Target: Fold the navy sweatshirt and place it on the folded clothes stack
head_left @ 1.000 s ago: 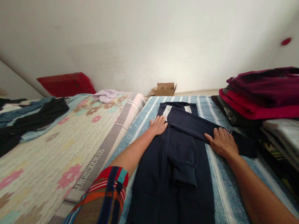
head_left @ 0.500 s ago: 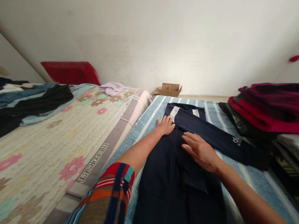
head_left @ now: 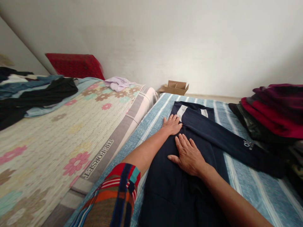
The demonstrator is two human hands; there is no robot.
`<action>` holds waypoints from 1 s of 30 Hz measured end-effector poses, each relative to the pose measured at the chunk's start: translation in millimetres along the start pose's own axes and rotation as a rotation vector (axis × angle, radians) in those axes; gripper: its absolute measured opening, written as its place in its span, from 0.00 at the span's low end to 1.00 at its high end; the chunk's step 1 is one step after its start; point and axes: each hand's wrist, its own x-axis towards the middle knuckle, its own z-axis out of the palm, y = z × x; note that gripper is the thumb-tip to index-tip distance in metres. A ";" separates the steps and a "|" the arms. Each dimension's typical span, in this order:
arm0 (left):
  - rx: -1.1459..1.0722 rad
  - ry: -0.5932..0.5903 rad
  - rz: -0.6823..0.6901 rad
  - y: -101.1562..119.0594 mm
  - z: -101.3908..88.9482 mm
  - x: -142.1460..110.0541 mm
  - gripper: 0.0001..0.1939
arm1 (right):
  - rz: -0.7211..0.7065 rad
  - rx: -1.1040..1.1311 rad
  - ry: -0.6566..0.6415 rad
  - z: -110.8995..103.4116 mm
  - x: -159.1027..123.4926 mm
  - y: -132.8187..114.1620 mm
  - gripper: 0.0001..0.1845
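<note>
A dark navy sweatshirt (head_left: 180, 186) lies flat on a blue striped bedsheet (head_left: 248, 186). One sleeve (head_left: 227, 142) with white lettering stretches out to the right. My left hand (head_left: 172, 124) rests open and flat on the garment's left shoulder near the collar. Just below it, my right hand (head_left: 188, 154) lies open, palm down on the chest of the sweatshirt, fingers pointing away from me.
A stack of folded clothes (head_left: 274, 110) in maroon, red and dark tones stands at the right. To the left lies a floral mattress (head_left: 59, 135) with dark clothes (head_left: 30, 94) and a lilac cloth (head_left: 117, 83). A red cushion (head_left: 75, 65) and a cardboard box (head_left: 174, 87) sit by the wall.
My right hand let go of the outstretched sleeve and moved left onto the chest of the sweatshirt. My left hand stayed on the shoulder. The view has shifted to the left.
</note>
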 end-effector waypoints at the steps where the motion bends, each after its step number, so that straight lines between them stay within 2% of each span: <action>1: 0.000 0.011 0.006 -0.2 0.6 -0.1 0.29 | 0.011 0.002 0.003 -0.6 -0.3 -0.9 0.49; 15: 0.026 0.044 0.012 -0.1 -0.5 -1.1 0.29 | 0.037 -0.012 -0.015 -6.5 -2.3 -3.2 0.52; 23: 0.078 0.154 0.066 7.1 -14.4 -17.0 0.26 | 0.075 0.067 -0.023 -1.6 -2.1 -3.0 0.53; 26: 0.087 0.093 0.152 6.3 -16.1 -31.6 0.23 | 0.067 0.079 -0.015 -1.1 -1.7 -2.6 0.52; 30: 0.103 -0.035 0.221 2.4 -8.6 -48.3 0.26 | 0.067 0.080 -0.031 -2.4 -1.8 -2.3 0.51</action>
